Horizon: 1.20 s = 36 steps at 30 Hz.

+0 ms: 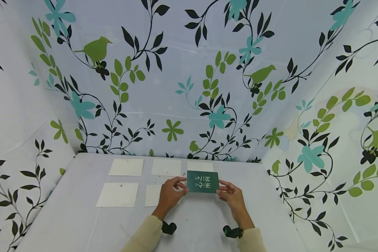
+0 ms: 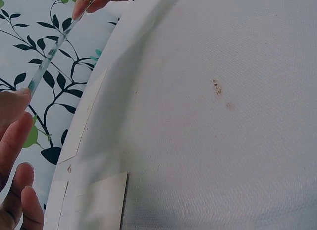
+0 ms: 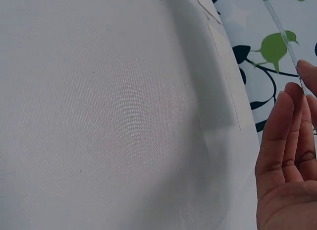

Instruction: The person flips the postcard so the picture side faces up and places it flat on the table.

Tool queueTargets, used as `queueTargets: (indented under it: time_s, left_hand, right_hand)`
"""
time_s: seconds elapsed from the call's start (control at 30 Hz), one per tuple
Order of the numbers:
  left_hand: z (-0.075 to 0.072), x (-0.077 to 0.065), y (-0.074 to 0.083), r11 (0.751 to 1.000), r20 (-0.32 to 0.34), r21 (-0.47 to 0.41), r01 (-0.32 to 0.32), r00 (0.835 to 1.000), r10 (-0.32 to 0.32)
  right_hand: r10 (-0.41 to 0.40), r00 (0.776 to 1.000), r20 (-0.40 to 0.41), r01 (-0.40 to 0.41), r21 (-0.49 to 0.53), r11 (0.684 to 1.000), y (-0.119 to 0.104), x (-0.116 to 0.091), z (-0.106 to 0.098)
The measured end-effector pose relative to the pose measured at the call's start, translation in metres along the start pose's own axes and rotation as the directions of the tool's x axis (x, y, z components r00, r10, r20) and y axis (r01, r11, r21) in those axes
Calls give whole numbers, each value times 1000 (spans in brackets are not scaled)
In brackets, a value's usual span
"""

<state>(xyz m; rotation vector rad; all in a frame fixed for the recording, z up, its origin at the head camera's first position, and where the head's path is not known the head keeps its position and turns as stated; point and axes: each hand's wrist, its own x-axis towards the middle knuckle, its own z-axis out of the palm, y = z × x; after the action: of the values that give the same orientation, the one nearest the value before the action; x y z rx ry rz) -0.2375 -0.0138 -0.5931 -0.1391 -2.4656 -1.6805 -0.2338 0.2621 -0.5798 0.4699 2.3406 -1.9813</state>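
Note:
A flat, dark green card [image 1: 202,182] with white Chinese characters is held above the table between both hands. In the wrist views it appears edge-on as a thin strip [image 2: 47,61]. The left hand [image 1: 170,192] pinches its left edge between thumb and fingers. At the right edge, the right hand [image 1: 234,199] pinches it the same way; in the right wrist view that hand's lower fingers [image 3: 277,121] are extended below the card. Behind and left of the card lie several cream paper sheets, one [image 1: 152,196] partly covered by the left hand.
Cream sheets sit in two rows on the white-covered table [image 1: 82,227], including a far-left sheet [image 1: 126,167], a near-left sheet [image 1: 117,195] and a far-middle sheet [image 1: 166,167]. A patterned cloth [image 1: 163,94] with leaves and birds hangs around the back and sides.

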Motion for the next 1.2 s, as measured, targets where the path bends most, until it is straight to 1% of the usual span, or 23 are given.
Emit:
queueTargets:
  time_s: [0.23, 0.43, 0.53, 0.63, 0.77, 0.87, 0.93, 1.0, 1.2]
  left_hand:
    - [1, -1, -1, 1000, 41, 16, 6, 999, -7]
    - [4, -2, -6, 998, 55, 56, 30, 998, -34]
    - [5, -3, -8, 997, 52, 71, 33, 998, -37]
    - [6, -4, -8, 996, 48, 85, 22, 999, -26]
    - [7, -5, -9, 995, 41, 94, 25, 999, -29]
    - [7, -6, -9, 995, 35, 93, 39, 998, -43]
    - [7, -7, -9, 994, 31, 103, 28, 999, -31]
    - [7, -7, -10, 994, 29, 103, 36, 999, -39]
    - [11, -6, -13, 988, 21, 146, 42, 999, -45]
  right_hand:
    - [-4, 999, 33, 5, -30, 1000, 4, 0, -4]
    - [-4, 999, 39, 5, -41, 999, 8, -2, -5]
    - [-4, 999, 39, 6, -52, 999, 9, -3, -4]
    - [1, 1000, 30, 1, -61, 998, 11, -4, -4]
    - [10, 1000, 19, -9, -71, 997, 13, -5, -4]
    - [10, 1000, 18, -9, -85, 996, 14, -5, -4]
    - [7, 1000, 16, -5, -95, 995, 15, -5, -4]
    - [5, 1000, 13, -4, -100, 995, 16, -4, -4]
    - [9, 1000, -5, -9, -137, 991, 21, -3, -3]
